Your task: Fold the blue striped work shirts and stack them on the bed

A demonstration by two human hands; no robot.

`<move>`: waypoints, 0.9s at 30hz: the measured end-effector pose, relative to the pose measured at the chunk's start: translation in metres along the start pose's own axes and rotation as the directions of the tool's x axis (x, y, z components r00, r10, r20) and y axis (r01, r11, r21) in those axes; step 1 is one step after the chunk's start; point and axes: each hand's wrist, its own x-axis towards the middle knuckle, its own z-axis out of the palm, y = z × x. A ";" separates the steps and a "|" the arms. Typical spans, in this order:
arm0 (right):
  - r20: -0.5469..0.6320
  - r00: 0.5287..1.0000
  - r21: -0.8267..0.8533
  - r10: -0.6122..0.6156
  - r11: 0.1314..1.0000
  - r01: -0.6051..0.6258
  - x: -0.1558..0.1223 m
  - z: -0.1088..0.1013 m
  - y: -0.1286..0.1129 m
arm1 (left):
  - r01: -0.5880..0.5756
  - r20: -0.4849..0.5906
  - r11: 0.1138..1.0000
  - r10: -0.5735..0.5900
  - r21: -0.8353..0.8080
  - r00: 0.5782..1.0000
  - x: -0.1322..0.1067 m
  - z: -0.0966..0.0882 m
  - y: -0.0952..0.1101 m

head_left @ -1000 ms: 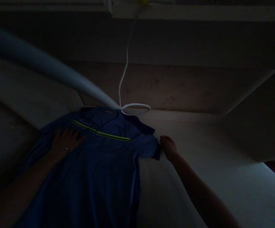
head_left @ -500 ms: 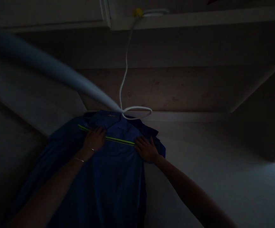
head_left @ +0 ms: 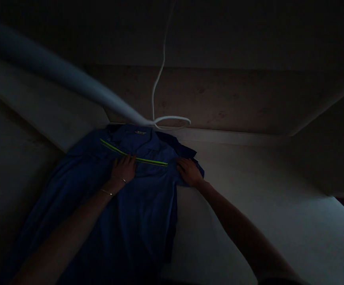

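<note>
A blue collared work shirt [head_left: 148,198] with a yellow-green stripe [head_left: 151,161] across its chest lies spread out on a pale surface. My left hand [head_left: 124,168], below two thin bracelets, rests on the chest just under the stripe, fingers extended. Over at the shirt's right sleeve, my right hand [head_left: 190,172] lies on the cloth with its fingers slightly bent. A darker blue garment [head_left: 182,146] shows from beneath the shirt at the collar and right edge. The label [head_left: 140,132] inside the collar is too dim to read.
A white cord [head_left: 163,55] hangs down to a loop [head_left: 174,117] in front of the collar. From the upper left, a blurred pale rod [head_left: 71,85] slants towards that loop. The pale surface [head_left: 237,190] extends right; a patterned panel [head_left: 213,99] stands behind. Lighting is very dim.
The view has tilted down, so the upper shelf is out of sight. My left hand has slid below the stripe; my right hand has moved off the stripe's end onto the sleeve.
</note>
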 end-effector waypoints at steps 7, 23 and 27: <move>-0.087 0.879 0.450 0.470 0.805 -0.386 -0.152 -0.063 0.005 | -0.214 -0.088 0.943 0.198 -0.254 0.976 -0.171 -0.046 0.060; 0.143 0.666 0.008 0.732 0.672 -0.740 -0.259 -0.064 -0.004 | -0.238 -0.302 0.971 0.238 0.035 0.923 -0.233 0.020 0.163; 0.132 0.674 -0.062 0.727 0.684 -0.726 -0.259 -0.063 -0.007 | -0.233 -0.401 0.963 0.268 0.134 0.876 -0.233 0.026 0.162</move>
